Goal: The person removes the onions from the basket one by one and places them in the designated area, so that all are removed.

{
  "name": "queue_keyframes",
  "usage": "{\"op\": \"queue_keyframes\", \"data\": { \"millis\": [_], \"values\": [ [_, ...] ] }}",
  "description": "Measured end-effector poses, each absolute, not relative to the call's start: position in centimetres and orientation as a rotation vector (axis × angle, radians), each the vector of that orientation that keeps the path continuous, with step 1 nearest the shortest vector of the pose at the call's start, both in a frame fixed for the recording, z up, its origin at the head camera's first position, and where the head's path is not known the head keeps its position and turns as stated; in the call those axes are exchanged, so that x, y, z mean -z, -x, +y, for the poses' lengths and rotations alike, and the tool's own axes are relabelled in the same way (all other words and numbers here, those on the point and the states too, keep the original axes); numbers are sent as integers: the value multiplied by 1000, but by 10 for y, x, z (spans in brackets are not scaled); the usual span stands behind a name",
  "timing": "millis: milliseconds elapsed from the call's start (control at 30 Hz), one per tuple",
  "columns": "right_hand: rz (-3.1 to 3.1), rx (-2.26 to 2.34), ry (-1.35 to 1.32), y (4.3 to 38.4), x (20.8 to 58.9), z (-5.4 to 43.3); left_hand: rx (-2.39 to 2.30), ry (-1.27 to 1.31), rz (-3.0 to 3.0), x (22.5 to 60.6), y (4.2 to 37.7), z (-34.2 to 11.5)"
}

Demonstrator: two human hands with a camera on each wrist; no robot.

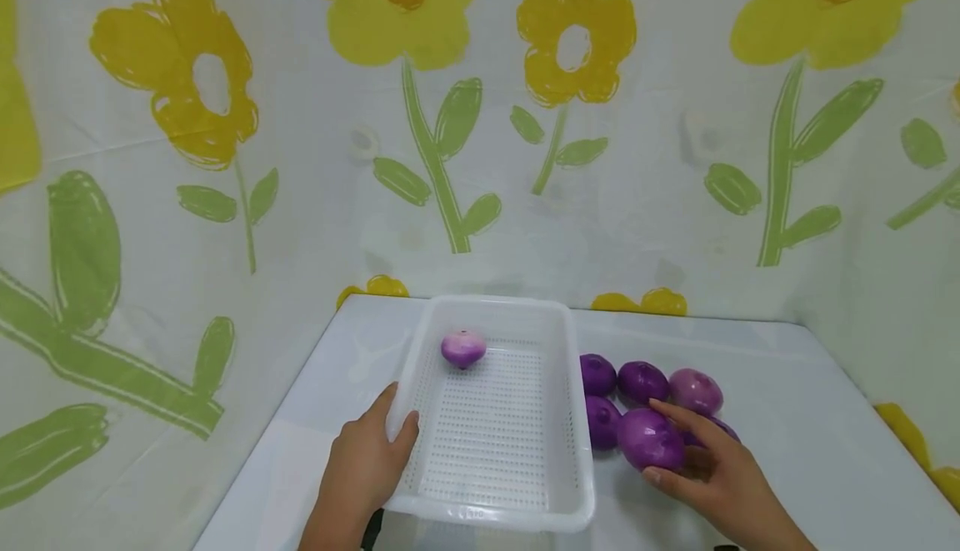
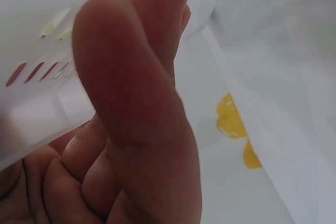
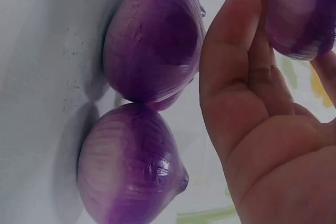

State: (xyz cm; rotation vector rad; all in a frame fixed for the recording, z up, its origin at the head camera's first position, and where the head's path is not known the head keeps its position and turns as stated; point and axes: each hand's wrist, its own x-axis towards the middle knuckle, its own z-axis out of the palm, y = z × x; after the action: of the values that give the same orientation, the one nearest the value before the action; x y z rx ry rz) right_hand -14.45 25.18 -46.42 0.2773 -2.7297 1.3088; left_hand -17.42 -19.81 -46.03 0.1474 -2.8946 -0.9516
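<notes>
A white perforated plastic basket stands before me with one purple-and-white onion inside, near its far left corner. My left hand grips the basket's left rim, the thumb on the inner side; the left wrist view shows its fingers close beside the slotted basket wall. To the right of the basket, my right hand holds a purple onion between thumb and fingers. In the right wrist view this held onion shows only partly, at the upper right.
Several more purple onions lie grouped on the white table against the basket's right side; one is partly hidden behind my right hand. A white cloth with yellow flowers hangs along the table's back and sides.
</notes>
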Motion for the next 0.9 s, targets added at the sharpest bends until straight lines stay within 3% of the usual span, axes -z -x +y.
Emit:
{"op": "queue_keyframes", "data": {
  "millis": [567,900],
  "values": [
    [-2992,-1168,-174,147,471,231,929,-141,-2911,460,175,-199],
    [-2995,-995,-365,147,481,233,931,-143,-2918,458,176,-197]
  ]
}}
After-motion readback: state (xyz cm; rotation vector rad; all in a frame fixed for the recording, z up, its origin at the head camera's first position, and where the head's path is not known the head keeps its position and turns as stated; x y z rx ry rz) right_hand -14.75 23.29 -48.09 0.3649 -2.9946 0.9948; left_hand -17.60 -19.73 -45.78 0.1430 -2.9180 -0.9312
